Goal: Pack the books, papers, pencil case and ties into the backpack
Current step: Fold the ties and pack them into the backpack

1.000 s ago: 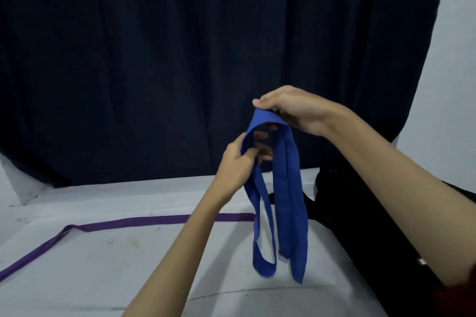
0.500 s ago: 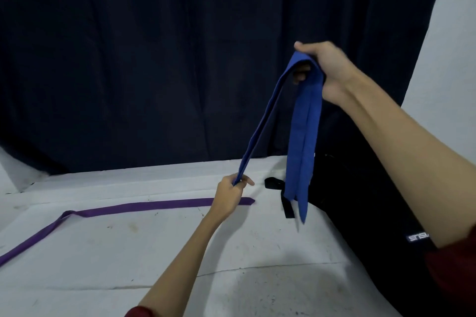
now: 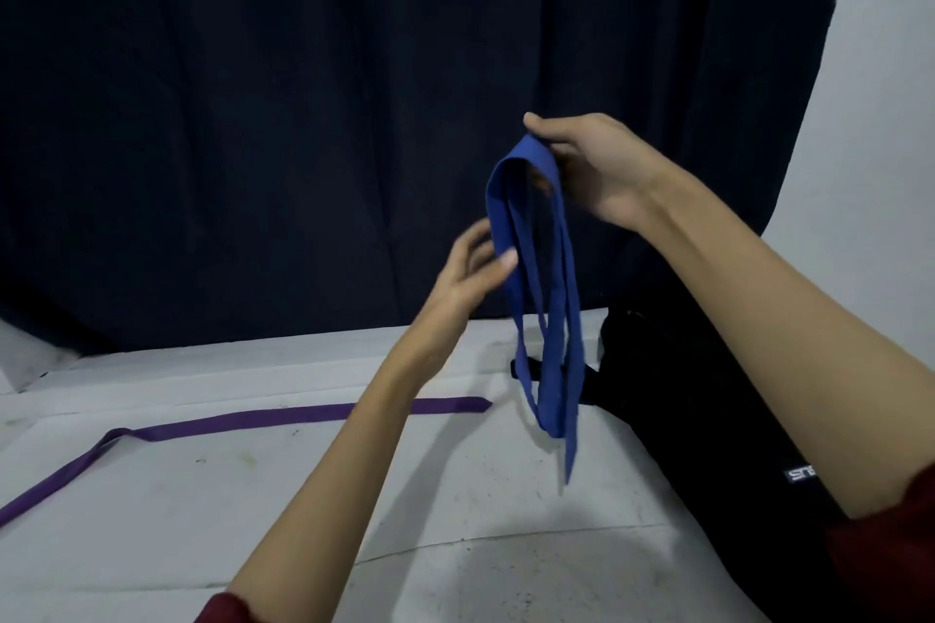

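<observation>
Head view: blue tie (image 3: 549, 314) folded over raised right hand (image 3: 592, 172)
Right hand pinches its fold above the backpack (image 3: 708, 400); loops hang vertically, tip downward; left hand (image 3: 468, 278), fingers relaxed, touches one strand; purple tie (image 3: 243, 421) lies left of the backpack.

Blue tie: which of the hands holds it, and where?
The right hand pinches the blue tie at its top fold; the left hand touches one strand, fingers loose.
</observation>
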### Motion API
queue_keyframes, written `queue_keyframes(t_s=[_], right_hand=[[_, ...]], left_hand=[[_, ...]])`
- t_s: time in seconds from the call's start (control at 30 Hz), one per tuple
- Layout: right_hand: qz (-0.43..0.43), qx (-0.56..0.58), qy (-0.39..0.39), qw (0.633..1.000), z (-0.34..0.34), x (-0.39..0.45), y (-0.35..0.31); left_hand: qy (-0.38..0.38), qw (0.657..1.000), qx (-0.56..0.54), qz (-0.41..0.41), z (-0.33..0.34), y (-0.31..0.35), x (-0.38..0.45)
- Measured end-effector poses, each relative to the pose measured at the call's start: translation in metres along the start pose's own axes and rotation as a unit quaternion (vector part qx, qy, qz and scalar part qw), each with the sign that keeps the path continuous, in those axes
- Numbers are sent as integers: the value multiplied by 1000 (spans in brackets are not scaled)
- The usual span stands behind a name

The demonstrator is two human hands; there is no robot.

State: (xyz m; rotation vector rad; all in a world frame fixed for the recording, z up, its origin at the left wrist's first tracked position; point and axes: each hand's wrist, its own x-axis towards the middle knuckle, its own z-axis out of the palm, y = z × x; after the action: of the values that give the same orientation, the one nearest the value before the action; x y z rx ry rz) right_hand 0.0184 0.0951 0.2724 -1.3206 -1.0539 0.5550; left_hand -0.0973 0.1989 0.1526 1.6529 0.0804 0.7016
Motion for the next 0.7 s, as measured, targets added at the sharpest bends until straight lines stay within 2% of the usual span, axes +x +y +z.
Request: queue_keyframes(t_s=[0.07,0.17,0.23,0.3,0.33,0.43,0.53,0.6,0.7], right_hand=[[-12,-24,-18,999,2,0,1],[-38,-38,-21,998,1,-1,1],[-48,-34,-16,998,-1,-3,-2],[-53,-30,-16,998,-2,-3,-4],[-55,-27,-18,998,-3,-4,-5],[-62,-20,-23,998,-1,-4,-9],[-73,-19,-19,997,2,-3,-12],[-75,-27,-13,997,2,-2,-15],[-71,-45,1,996,2,1,-17]], left_hand=[[80,993,24,87,12,23,4],[241,942,104,210,26,37,2],[272,924,113,242,33,37,-2],[270,925,134,231,34,34,-2],[245,939,137,197,33,34,-2],[121,987,89,60,30,36,4],[50,996,65,34,27,37,9],[48,996,67,41,25,37,10],[102,991,71,54,23,36,12]])
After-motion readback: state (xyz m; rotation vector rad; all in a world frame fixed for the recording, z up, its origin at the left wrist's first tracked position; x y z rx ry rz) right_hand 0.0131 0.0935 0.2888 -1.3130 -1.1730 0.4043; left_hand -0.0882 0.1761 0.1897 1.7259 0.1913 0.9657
